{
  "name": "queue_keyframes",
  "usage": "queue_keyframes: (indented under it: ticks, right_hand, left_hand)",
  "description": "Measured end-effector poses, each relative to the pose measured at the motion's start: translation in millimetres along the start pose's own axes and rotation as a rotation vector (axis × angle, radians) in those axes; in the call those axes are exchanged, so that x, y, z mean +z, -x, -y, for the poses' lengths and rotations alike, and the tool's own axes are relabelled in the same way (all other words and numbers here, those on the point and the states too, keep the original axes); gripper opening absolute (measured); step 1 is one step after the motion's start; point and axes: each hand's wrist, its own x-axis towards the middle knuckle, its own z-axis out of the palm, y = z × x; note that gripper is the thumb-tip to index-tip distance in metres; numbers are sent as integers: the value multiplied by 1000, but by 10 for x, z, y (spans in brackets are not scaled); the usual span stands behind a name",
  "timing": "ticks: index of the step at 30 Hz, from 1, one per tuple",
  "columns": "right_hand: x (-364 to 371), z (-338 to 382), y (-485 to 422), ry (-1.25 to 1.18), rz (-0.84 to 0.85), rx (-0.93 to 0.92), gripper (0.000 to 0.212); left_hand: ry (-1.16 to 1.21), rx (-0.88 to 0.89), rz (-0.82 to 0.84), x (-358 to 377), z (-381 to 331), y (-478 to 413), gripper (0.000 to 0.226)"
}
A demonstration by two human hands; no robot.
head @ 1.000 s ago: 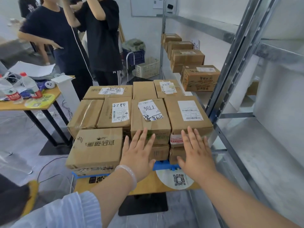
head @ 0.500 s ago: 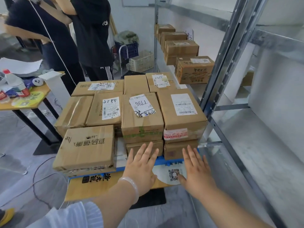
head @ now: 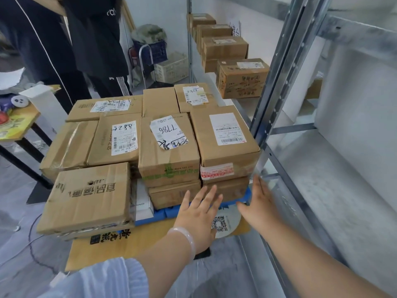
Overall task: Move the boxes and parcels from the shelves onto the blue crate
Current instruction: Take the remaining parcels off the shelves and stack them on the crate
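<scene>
Hovering left hand (head: 198, 214): released, fingers straight and spread, over the crate's front edge; fingertips near the low front box (head: 227, 188), contact unclear.
Right hand (head: 261, 206): released, flat, fingers straight, at the crate's right front corner, between stack and post.
Crate (head: 169, 212): blue; only the front rim shows under the load; sits on a cardboard sheet (head: 133, 244).
Stack (head: 169, 147): brown boxes in two layers covering the crate; front-left box (head: 88, 196) overhangs the front edge.
Right edge: top right box (head: 223, 136) just beside the post (head: 279, 87), with a narrow gap.
Shelf (head: 322, 173): wide grey board, open surface beside the right hand.
Shelf boxes (head: 240, 80): row on the far shelf, behind the stack.
Left side: table (head: 21, 125) near the stack, with a strip of floor between.
Behind: two people (head: 96, 39) standing, well apart from the hands.
</scene>
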Motion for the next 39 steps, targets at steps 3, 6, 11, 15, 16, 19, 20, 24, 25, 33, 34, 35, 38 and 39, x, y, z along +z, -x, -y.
queue_keyframes:
  ticks: [3, 6, 11, 15, 16, 19, 20, 24, 25, 33, 34, 35, 38, 39]
  right_hand:
    - [-21, 96, -62, -221, 48, 59, 96]
    - [-34, 155, -100, -322, 54, 80, 93]
    - [-16, 156, -101, -350, 73, 57, 94]
    - [-8, 154, -113, -386, 79, 69, 95]
    - [-3, 154, -106, -419, 78, 80, 95]
    - [50, 143, -59, -490, 55, 127, 95]
    - [84, 138, -41, -495, 56, 146, 97]
    - [203, 130, -33, -501, 86, 190, 102]
    - [213, 134, -41, -502, 94, 198, 103]
    - [252, 164, -40, -511, 99, 206, 107]
    - [259, 191, -16, -495, 84, 212, 107]
    - [272, 220, 20, -482, 71, 215, 106]
    - [364, 341, 207, -419, 76, 175, 104]
    - [410, 381, 284, -373, 95, 139, 103]
  left_hand:
    - [-2, -2, 10, -21, 0, -66, 85]
    - [0, -17, 16, -22, 21, -91, 86]
    - [5, -39, 22, -38, 63, -131, 87]
    - [22, -54, 11, -23, 89, -96, 88]
    - [29, -62, 6, -12, 95, -68, 88]
    - [45, -99, -7, 36, 117, 48, 88]
    - [54, -118, -5, 61, 131, 92, 88]
    - [74, -205, 39, 168, 242, 252, 88]
    - [73, -219, 52, 187, 276, 276, 88]
    - [100, -244, 86, 237, 397, 366, 89]
    - [103, -246, 79, 231, 403, 392, 89]
    - [105, -250, 71, 221, 412, 422, 89]
    - [108, -276, 51, 187, 455, 549, 90]
    - [113, -287, 42, 177, 472, 603, 90]
